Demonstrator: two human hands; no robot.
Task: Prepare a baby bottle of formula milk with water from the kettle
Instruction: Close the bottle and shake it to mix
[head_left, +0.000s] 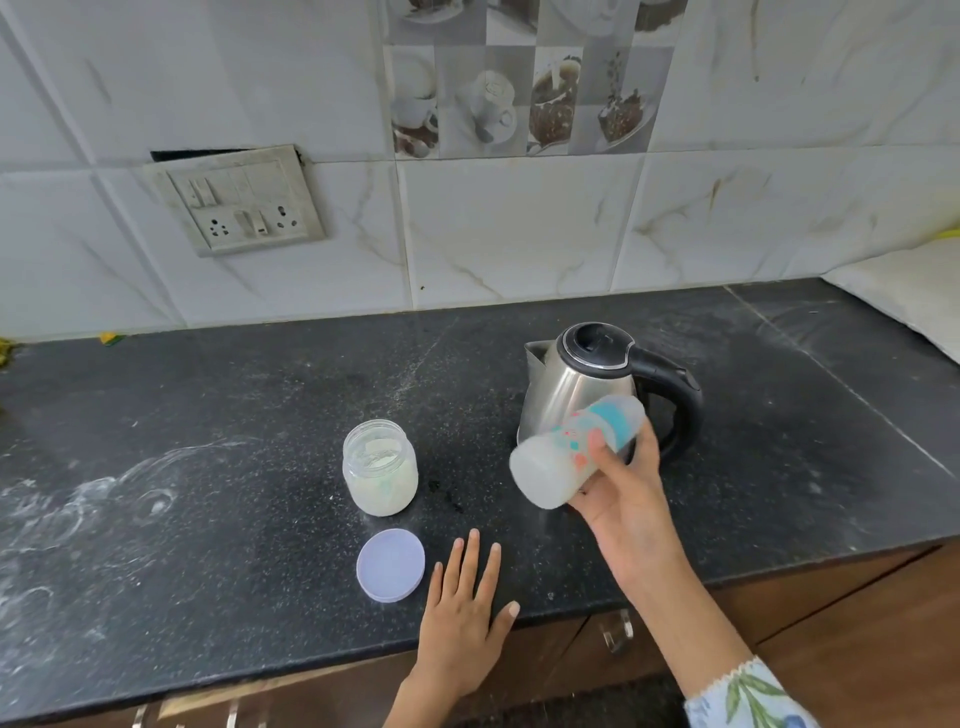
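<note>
From the head camera, the right hand holds the baby bottle tilted on its side above the black countertop, its fingers and thumb curled round the lower body of the bottle, one fingertip lying over the printed pattern. The bottle's wide end points toward the left and down, and it hangs just in front of the steel kettle, which stands upright on the counter with its lid closed and its black handle turned to the right. The left hand lies flat on the counter near its front edge, fingers straight and slightly spread, holding nothing. Just beside it to the left lies a round lilac lid, flat on the counter. Behind the lid stands an open clear jar with pale powder inside.
</note>
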